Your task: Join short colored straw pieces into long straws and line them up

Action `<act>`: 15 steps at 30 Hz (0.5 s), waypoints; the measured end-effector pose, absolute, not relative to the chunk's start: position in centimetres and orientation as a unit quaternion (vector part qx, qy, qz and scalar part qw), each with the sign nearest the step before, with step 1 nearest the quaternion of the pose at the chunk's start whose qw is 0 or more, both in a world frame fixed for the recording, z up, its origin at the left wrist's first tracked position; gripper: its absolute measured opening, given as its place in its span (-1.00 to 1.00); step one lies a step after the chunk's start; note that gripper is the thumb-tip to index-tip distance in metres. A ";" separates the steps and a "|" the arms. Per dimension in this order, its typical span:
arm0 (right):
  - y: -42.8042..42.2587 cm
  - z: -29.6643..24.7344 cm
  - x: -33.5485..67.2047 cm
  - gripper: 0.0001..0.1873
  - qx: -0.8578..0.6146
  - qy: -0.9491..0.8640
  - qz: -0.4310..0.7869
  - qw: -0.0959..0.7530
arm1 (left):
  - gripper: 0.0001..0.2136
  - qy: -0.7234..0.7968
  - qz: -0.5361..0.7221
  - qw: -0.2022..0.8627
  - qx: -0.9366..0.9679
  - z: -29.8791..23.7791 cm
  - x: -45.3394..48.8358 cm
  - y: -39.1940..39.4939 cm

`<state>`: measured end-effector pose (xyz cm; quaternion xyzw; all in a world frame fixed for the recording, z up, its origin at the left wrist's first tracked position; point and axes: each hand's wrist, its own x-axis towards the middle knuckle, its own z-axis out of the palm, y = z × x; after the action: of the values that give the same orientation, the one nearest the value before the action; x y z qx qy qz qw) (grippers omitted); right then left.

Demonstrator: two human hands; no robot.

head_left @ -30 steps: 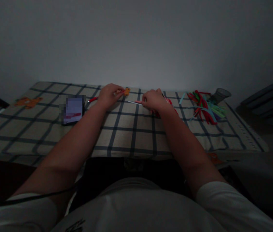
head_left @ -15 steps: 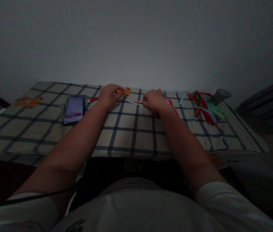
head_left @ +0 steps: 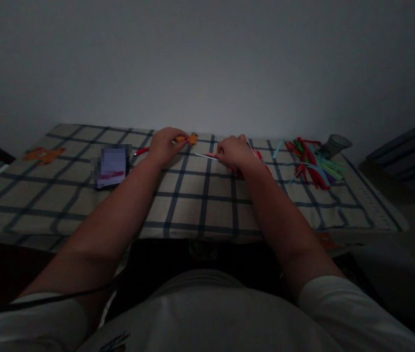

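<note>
Little differs from a second ago: more orange now shows between the thumb and forefinger of the left hand (head_left: pixel 163 147), just beside the orange patch (head_left: pixel 193 139) on the checked cloth (head_left: pixel 185 205). Those fingertips come together at a small red bit (head_left: pixel 186 140) — I cannot tell whether they grip it. The right hand (head_left: pixel 234 151) stays put, curled over a thin pale stick (head_left: pixel 204 156) pointing left — whether it is grasped, I cannot tell.
</note>
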<state>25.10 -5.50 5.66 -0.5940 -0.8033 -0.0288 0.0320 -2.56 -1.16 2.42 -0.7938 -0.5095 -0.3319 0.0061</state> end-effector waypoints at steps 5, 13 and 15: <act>-5.7 5.7 25.0 -0.61 -0.593 -0.804 -0.027 0.034 | -0.76 -0.512 -0.333 0.000 -0.792 2.5 -2.6 -1.1; -5.5 5.9 25.1 -0.54 -0.594 -0.804 -0.026 0.013 | -0.78 -0.511 -0.339 -0.005 -0.790 2.4 -2.6 -1.0; -5.5 6.0 25.1 -0.50 -0.581 -0.813 -0.028 0.001 | -0.79 -0.516 -0.337 -0.007 -0.787 2.4 -2.6 -1.0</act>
<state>25.06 -5.50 5.97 -0.5815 -0.8131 -0.0284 0.0006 -2.62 -0.98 2.36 -0.7872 -0.5163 -0.3371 -0.0069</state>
